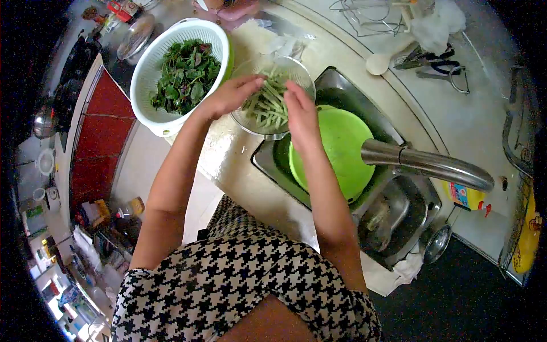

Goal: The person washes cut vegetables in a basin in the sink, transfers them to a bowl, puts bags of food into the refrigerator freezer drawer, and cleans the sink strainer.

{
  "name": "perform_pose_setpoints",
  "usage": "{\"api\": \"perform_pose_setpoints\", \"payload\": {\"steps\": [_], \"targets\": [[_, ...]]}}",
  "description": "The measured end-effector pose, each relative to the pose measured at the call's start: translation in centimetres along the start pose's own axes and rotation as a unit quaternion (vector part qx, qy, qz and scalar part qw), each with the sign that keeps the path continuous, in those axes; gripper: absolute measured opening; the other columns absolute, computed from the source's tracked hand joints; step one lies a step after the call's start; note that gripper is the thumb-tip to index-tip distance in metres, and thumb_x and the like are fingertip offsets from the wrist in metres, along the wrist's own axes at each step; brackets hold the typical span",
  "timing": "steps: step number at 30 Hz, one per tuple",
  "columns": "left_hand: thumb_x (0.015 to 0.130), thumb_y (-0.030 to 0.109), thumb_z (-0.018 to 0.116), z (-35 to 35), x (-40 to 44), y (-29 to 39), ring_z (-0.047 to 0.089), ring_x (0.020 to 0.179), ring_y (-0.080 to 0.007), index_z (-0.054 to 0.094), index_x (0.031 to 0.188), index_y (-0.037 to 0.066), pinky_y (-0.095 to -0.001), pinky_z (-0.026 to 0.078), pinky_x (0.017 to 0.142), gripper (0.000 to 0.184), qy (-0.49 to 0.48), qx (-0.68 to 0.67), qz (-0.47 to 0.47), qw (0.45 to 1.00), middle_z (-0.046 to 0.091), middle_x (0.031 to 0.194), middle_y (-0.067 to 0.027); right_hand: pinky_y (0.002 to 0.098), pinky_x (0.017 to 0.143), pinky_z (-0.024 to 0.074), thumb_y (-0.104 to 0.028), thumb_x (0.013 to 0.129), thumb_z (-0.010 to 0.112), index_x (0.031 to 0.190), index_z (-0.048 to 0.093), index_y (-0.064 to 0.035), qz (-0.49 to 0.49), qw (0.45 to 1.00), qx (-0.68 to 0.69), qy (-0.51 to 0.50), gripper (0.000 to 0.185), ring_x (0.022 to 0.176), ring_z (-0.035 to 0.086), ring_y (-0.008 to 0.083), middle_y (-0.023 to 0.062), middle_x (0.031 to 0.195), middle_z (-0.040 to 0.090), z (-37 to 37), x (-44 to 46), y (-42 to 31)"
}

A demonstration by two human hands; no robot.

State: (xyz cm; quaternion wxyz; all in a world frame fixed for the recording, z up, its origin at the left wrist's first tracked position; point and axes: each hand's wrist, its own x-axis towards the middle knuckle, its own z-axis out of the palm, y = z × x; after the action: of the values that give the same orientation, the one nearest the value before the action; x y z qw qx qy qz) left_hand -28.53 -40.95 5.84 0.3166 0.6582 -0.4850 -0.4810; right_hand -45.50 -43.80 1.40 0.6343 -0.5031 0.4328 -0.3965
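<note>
**Both hands over the bowl of cut green strips; contents set beside the sink**

The left hand [229, 98] reaches in from the near left, its thumb and fingertips drawn close at the upper part of the green strips [270, 108], which look like cut beans. Whether it pinches a strip cannot be told. The right hand [305, 117] stands opposite, fingers extended and close together along the strips' right side; its contact surfaces are hidden, so its hold cannot be confirmed either. The facing position would appear to keep the loose pieces between the palms.

The strips lie in a see-through bowl [245, 123], on the countertop [222, 158] just beside the sink's left edge, a spot presumably chosen to be within easy reach of both hands.

Left of the bowl, near the countertop's front edge, a white colander [138, 94] holds dark leafy greens [185, 80]; its slotted wall would suit draining.

To the right, a green basin [336, 151] sits in the sink [390, 122], filling much of the larger compartment. The faucet [430, 162] extends over the basin's right rim, probably so water falls inside.

Beyond the sink's far edge lie a pale spoon [377, 64] and dark-handled scissors [444, 66], well apart from both hands.
</note>
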Motion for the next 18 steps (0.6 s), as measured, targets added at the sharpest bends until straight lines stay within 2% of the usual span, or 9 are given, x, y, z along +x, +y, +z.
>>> {"api": "perform_pose_setpoints", "payload": {"steps": [3,5,8,10,11,14,16,17,18], "targets": [[0.088,0.031,0.046,-0.9,-0.8,0.2,0.053,0.100,-0.0200,0.053,0.114,0.001,-0.0284,0.038,0.088,0.040,0.062,0.053,0.018,0.996,0.057,0.108,-0.0127,0.0314,0.092,0.0362,-0.020,0.088,0.048,0.111,0.053,-0.0010,-0.081,0.996,-0.009,0.022,0.030,0.106,0.048,0.0216,0.0115,0.110,0.055,-3.1,-3.3,-0.9],[0.086,0.020,0.050,0.0,-1.5,0.1,0.057,0.087,-0.0197,0.058,0.102,-0.001,-0.0283,0.043,0.079,0.028,0.173,0.060,0.111,0.977,0.060,0.092,-0.0119,0.0304,0.090,0.0372,-0.019,0.089,0.046,0.109,0.055,-0.0038,-0.014,0.997,0.064,0.045,0.026,0.104,0.049,0.0182,0.0084,0.108,0.056,-6.4,-5.3,0.9],[0.081,0.004,0.054,3.6,-5.0,2.1,0.054,0.072,-0.0147,0.059,0.088,-0.001,-0.0258,0.044,0.065,0.010,0.273,0.081,0.262,0.922,0.057,0.081,-0.0092,0.0301,0.071,0.0451,-0.022,0.088,0.049,0.102,0.056,-0.0028,0.043,0.978,-0.176,0.106,0.025,0.081,0.056,0.0163,0.0053,0.094,0.060,-15.2,-6.3,9.9],[0.077,-0.001,0.052,6.8,-7.2,1.3,0.053,0.072,-0.0187,0.057,0.088,0.002,-0.0288,0.043,0.064,0.012,0.180,0.098,0.346,0.916,0.057,0.082,-0.0093,0.0358,0.075,0.0442,-0.024,0.087,0.051,0.103,0.055,-0.0033,0.056,0.935,-0.338,0.090,0.026,0.083,0.056,0.0221,0.0081,0.094,0.059,-21.2,-6.9,15.4],[0.075,0.001,0.054,8.5,-8.0,0.8,0.054,0.077,-0.0236,0.056,0.090,0.003,-0.0320,0.044,0.067,0.015,0.063,0.064,0.302,0.949,0.056,0.082,-0.0109,0.0379,0.078,0.0430,-0.024,0.086,0.052,0.103,0.054,-0.0037,0.072,0.921,-0.373,0.089,0.027,0.086,0.056,0.0251,0.0096,0.095,0.059,-23.3,-7.1,16.6],[0.074,0.005,0.055,13.7,-6.7,-1.9,0.053,0.085,-0.0332,0.055,0.096,0.001,-0.0381,0.046,0.072,0.022,-0.157,0.132,0.254,0.945,0.053,0.091,-0.0156,0.0425,0.085,0.0385,-0.027,0.081,0.057,0.105,0.054,-0.0077,-0.006,0.951,-0.294,0.096,0.031,0.095,0.051,0.0317,0.0129,0.102,0.055,-25.3,-4.9,23.5],[0.072,0.006,0.056,16.9,-4.8,-6.0,0.052,0.088,-0.0357,0.051,0.103,0.000,-0.0393,0.046,0.074,0.032,-0.213,0.176,0.200,0.940,0.050,0.100,-0.0187,0.0443,0.088,0.0361,-0.029,0.076,0.060,0.105,0.054,-0.0123,-0.134,0.892,-0.431,0.033,0.034,0.104,0.045,0.0336,0.0130,0.110,0.051,-24.3,-2.0,23.5],[0.073,0.006,0.057,18.7,-3.1,-7.6,0.049,0.097,-0.0372,0.047,0.110,0.001,-0.0412,0.043,0.082,0.039,-0.205,0.193,0.165,0.945,0.048,0.105,-0.0204,0.0450,0.089,0.0353,-0.030,0.073,0.062,0.105,0.055,-0.0152,-0.205,0.768,-0.605,-0.038,0.036,0.109,0.041,0.0336,0.0122,0.114,0.049,-22.7,-0.7,20.7],[0.074,0.006,0.058,20.4,-1.2,-9.1,0.045,0.106,-0.0387,0.043,0.117,0.003,-0.0431,0.040,0.090,0.046,-0.196,0.209,0.130,0.949,0.047,0.110,-0.0220,0.0455,0.088,0.0359,-0.031,0.073,0.061,0.105,0.056,-0.0165,-0.183,0.754,-0.626,-0.076,0.036,0.109,0.041,0.0334,0.0116,0.113,0.049,-21.8,-0.4,19.5]]}}
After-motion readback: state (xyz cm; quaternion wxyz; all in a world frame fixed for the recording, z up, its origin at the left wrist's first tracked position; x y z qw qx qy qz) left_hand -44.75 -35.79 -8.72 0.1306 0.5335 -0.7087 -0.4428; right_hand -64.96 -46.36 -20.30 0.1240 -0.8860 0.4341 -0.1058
